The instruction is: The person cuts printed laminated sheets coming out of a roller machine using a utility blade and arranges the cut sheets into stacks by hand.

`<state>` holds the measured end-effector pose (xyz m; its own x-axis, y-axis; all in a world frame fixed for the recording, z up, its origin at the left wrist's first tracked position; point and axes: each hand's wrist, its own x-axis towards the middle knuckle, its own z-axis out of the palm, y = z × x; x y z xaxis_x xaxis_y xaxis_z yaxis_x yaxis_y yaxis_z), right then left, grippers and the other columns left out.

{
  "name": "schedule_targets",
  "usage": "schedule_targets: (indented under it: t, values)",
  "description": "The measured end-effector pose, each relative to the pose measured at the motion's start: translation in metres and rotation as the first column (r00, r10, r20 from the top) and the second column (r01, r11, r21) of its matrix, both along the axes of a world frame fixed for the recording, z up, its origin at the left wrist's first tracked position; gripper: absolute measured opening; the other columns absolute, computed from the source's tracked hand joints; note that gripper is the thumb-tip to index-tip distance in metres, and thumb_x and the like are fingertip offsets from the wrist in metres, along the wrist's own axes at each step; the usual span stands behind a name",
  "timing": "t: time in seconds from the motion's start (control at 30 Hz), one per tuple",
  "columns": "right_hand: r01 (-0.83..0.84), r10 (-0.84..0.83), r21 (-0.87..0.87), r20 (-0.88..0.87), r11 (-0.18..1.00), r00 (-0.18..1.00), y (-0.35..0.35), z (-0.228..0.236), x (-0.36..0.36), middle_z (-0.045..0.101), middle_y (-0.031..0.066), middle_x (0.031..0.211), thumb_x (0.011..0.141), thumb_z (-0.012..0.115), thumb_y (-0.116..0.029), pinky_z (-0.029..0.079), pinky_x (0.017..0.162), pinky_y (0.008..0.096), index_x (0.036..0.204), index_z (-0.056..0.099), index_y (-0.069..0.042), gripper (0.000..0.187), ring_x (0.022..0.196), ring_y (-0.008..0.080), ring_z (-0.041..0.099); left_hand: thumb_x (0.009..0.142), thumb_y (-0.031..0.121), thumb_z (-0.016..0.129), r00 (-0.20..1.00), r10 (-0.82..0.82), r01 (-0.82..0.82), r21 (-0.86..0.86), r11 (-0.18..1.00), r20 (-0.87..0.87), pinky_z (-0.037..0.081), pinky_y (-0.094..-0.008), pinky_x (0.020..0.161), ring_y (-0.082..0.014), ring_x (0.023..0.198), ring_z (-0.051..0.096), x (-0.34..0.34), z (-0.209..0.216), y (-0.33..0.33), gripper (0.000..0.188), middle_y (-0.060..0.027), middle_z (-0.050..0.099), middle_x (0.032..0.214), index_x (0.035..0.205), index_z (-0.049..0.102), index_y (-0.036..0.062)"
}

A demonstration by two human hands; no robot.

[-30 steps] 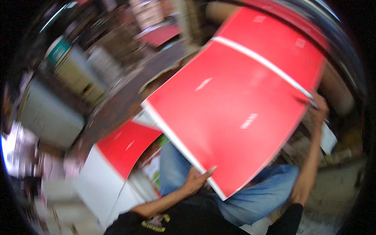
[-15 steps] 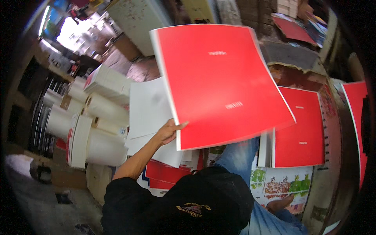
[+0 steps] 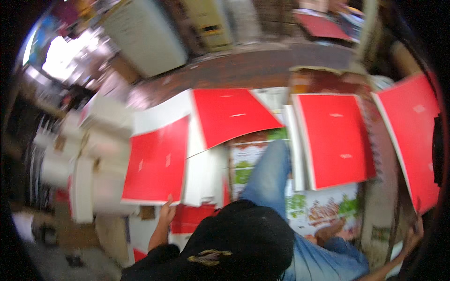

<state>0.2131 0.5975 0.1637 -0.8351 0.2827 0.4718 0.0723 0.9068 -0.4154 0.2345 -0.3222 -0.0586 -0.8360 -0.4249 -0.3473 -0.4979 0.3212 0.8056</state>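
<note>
At left, my left hand pinches the near right corner of a red printed sheet with a white margin. Beyond it, a second red sheet lies slanted over large white sheets. On the far right my right hand is at the near edge of another red sheet, its fingers closed there, partly blurred and dark. Between them, right of my knee, rests a thick stack of red-topped sheets.
White rolls and bundles stand at the left. Under the stack and beside my leg lies a printed sheet with green patches. A pale panel leans at the back. More red sheets lie at the far right.
The red sheet my left hand held aloft is no longer up; red sheets now cover part of the white ones. My left hand has moved left and nearer; my right hand has come into view.
</note>
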Motion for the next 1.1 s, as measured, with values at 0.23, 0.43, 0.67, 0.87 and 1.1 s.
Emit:
schedule_targets:
  t: [0.23, 0.43, 0.67, 0.87, 1.1]
  values:
    - [-0.177, 0.180, -0.223, -0.005, 0.959, 0.984, -0.039, -0.006, -0.108, 0.070, 0.0112, 0.077, 0.062, 0.059, 0.007, 0.049, 0.059, 0.0274, 0.090, 0.074, -0.003, 0.033, 0.066, 0.0138, 0.065, 0.093, 0.021, 0.053, 0.267, -0.406, 0.920, -0.105, 0.379, 0.874, 0.046, -0.0337, 0.080, -0.0213, 0.091, 0.061, -0.139, 0.037, 0.095, 0.036, -0.0176, 0.064, 0.105, 0.121, 0.056, -0.0015]
    - [-0.079, 0.053, -0.293, -0.097, 0.953, 0.994, 0.027, 0.067, -0.012, 0.072, 0.0119, 0.077, 0.055, 0.054, 0.013, 0.052, 0.056, 0.0272, 0.086, 0.074, -0.002, 0.040, 0.065, 0.0131, 0.066, 0.084, 0.022, 0.061, 0.389, -0.921, 0.846, -0.386, 0.366, -0.020, 0.049, -0.0334, 0.061, -0.0219, 0.067, 0.066, -0.285, 0.113, 0.420, 0.025, -0.0194, 0.065, 0.069, 0.084, 0.069, -0.0012]
    - [-0.173, 0.215, -0.430, 0.050, 0.886, 0.975, 0.039, 0.076, 0.008, 0.071, 0.0151, 0.080, 0.059, 0.062, 0.015, 0.052, 0.055, 0.0261, 0.089, 0.073, 0.002, 0.034, 0.065, 0.0146, 0.067, 0.094, 0.035, 0.057, 0.372, -0.774, 0.385, 0.844, -0.374, -0.512, 0.039, -0.0503, 0.105, -0.0305, 0.127, 0.043, -0.247, 0.171, 0.759, 0.063, -0.0210, 0.041, 0.138, 0.139, 0.032, -0.0004]
    - [-0.111, 0.225, -0.339, 0.322, 0.934, 0.919, 0.055, 0.061, 0.003, 0.060, 0.0018, 0.055, 0.072, 0.080, -0.015, 0.042, 0.047, 0.0231, 0.073, 0.071, -0.001, 0.016, 0.052, 0.0062, 0.057, 0.088, 0.009, 0.064, 0.603, -0.733, 0.358, 0.928, -0.105, -0.316, 0.051, -0.0384, 0.092, -0.0235, 0.106, 0.060, -0.208, 0.156, 0.844, 0.040, -0.0170, 0.060, 0.115, 0.122, 0.048, -0.0043]
    - [0.076, -0.141, -0.783, -0.014, 0.617, 0.990, 0.104, 0.073, 0.009, 0.066, 0.0069, 0.073, 0.091, 0.061, -0.023, 0.041, 0.039, 0.0195, 0.115, 0.062, 0.001, 0.033, 0.050, 0.0061, 0.056, 0.088, 0.004, 0.064, 0.591, -0.716, 0.429, 0.897, -0.109, -0.371, 0.048, -0.0391, 0.098, -0.0221, 0.115, 0.054, -0.208, 0.128, 0.818, 0.051, -0.0115, 0.051, 0.127, 0.132, 0.039, 0.0036]
